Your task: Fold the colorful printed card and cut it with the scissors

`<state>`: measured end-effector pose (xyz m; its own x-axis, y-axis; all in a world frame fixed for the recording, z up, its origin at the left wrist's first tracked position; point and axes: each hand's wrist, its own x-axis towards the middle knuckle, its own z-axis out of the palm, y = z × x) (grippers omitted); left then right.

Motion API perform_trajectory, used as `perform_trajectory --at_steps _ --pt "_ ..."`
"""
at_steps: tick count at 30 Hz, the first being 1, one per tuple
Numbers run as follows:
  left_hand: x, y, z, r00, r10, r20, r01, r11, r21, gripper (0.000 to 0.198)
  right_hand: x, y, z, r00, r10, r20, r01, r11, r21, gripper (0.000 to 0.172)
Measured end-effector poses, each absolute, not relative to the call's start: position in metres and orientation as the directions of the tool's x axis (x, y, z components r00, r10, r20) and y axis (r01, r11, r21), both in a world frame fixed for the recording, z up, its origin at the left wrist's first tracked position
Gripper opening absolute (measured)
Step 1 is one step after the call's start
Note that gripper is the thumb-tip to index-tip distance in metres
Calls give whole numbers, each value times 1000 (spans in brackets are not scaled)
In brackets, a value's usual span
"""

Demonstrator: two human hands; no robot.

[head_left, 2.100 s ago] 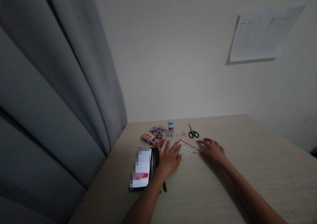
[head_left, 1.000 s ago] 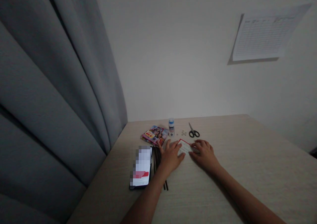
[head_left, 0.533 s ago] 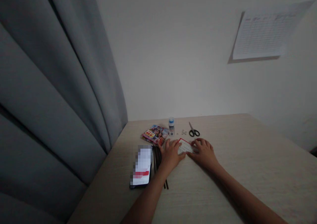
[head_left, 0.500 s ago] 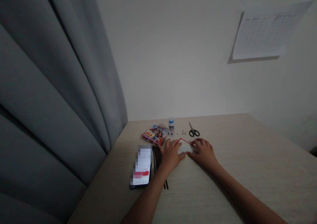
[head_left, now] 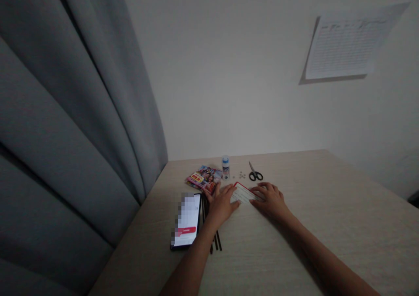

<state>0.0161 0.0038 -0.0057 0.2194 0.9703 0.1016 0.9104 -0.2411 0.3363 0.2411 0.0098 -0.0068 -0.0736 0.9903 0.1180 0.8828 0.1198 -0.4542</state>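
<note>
A small white card with a red edge (head_left: 242, 194) lies flat on the surface (head_left: 294, 252), right in front of the person, at 12 o'clock. Its long side runs on a slant, from about 10 o'clock to about 4 o'clock. The left hand (head_left: 221, 204) rests at the card's 8 o'clock side, so the card lies at about 2 o'clock from its fingers. The right hand (head_left: 270, 198) rests at the card's 4 o'clock side, so the card lies at about 10 o'clock from its fingers. Both hands are about as near to the card as each other, and both touch it. The fingers of each hand are stretched out and laid flat on the card, not curled around it, so they press on it and grip nothing. Just beside the left hand, at its 9 o'clock, lie some dark sticks (head_left: 214, 239) and a lit phone (head_left: 187, 219). Past the card, at 12 o'clock, stand a little bottle (head_left: 225, 167) and black scissors (head_left: 254, 174), with some tiny beads (head_left: 241, 174) between them. A bright booklet (head_left: 203, 178) lies at 11 o'clock.
</note>
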Motion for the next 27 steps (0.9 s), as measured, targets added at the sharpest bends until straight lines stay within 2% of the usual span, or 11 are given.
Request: perform_trajectory --at_steps 7,12,27 --pt "7 4 -3 210 976 51 931 -215 295 58 246 14 -8 -96 992 80 894 121 -431 36" --pt "0 4 -1 191 981 20 935 -188 300 57 247 13 -6 -95 993 70 880 117 -460 36" --pt "-24 1 13 137 989 -59 978 -125 167 57 254 18 -10 -93 995 36 883 100 -459 38"
